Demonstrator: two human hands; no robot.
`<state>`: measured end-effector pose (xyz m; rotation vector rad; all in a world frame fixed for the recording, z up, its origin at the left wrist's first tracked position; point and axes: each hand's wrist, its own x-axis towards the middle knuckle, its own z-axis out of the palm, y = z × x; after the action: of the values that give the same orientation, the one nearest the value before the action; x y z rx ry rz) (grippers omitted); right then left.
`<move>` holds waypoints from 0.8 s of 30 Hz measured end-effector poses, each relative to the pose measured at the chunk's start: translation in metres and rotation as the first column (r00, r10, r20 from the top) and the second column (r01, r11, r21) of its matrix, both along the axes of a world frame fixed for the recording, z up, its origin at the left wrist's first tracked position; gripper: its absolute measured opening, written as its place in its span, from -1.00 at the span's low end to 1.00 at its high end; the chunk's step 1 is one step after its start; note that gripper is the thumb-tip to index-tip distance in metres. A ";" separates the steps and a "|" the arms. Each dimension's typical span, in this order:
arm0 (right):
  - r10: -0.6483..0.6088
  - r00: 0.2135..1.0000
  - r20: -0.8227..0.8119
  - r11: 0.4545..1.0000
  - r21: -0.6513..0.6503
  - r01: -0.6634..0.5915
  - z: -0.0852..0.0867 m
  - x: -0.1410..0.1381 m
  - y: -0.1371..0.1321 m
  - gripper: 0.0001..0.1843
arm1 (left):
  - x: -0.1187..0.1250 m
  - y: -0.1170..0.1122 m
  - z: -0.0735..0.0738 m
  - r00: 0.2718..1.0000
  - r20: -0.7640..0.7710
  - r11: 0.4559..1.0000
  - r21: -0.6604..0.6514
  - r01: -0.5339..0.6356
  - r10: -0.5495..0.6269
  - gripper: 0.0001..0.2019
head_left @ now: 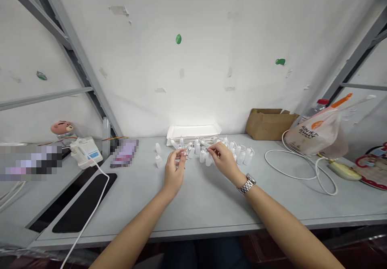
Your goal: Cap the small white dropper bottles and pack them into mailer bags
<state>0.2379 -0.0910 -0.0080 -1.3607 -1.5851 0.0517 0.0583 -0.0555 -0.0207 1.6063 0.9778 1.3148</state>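
**Small White Bottles (202,157) Crowd a Gray Desk (205,208)**

Your left hand (174,171), fingers curled and thumb drawn close to them, is at the cluster's front left. Your right hand (226,163), a silver watch (248,183) at its wrist, has thumb and forefinger nearly meeting in front of the bottles. What either hand pinches, if anything, is too small to tell. One upright bottle (159,162) stands just left of your left hand; a white tray (172,132) lies behind.

We see bright light, strongest low on the far wall (205,55), faint soft shadows on the table (205,200), and pixelated patches (124,153) at left.
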 end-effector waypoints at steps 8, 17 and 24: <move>-0.002 0.990 0.138 0.993 -0.120 0.019 -0.016 -0.004 0.005 -0.81 | -0.002 0.001 0.002 0.995 0.056 0.997 -0.023 -0.077 0.078 -0.70; -0.036 0.992 0.118 0.990 -0.134 0.052 -0.008 -0.008 0.000 -0.74 | -0.001 0.003 0.000 0.996 0.068 0.998 -0.026 -0.064 0.066 -0.68; -0.055 0.996 0.073 0.998 -0.024 0.057 -0.005 -0.010 -0.004 -0.76 | -0.007 0.003 0.012 0.981 0.180 0.990 0.109 -0.090 0.069 -0.73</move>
<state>0.2278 -0.0952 -0.0130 -1.4408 -1.6104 -0.0117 0.0517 -0.0521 -0.0090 1.5202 0.8785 1.5655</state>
